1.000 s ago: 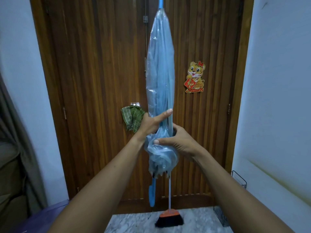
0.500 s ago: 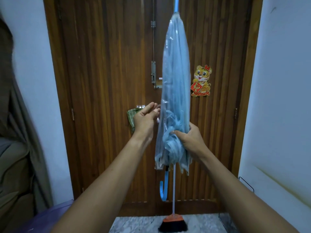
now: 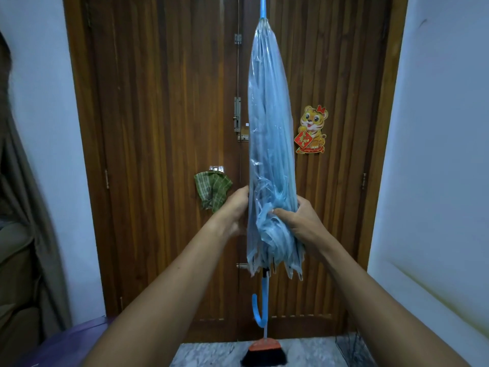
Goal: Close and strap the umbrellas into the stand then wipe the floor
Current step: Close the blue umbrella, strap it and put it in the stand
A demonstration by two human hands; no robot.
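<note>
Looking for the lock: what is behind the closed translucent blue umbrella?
The brown wooden door, its metal bolt peeking out left. The door strip behind the umbrella is covered.

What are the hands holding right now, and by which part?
The blue umbrella: left hand and right hand both grip its lower, gathered canopy, above the hooked handle.

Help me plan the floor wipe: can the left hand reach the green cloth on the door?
Probably yes. The cloth hangs just beside the left hand with nothing between them, though that hand is busy at the umbrella the right hand grips.
</note>
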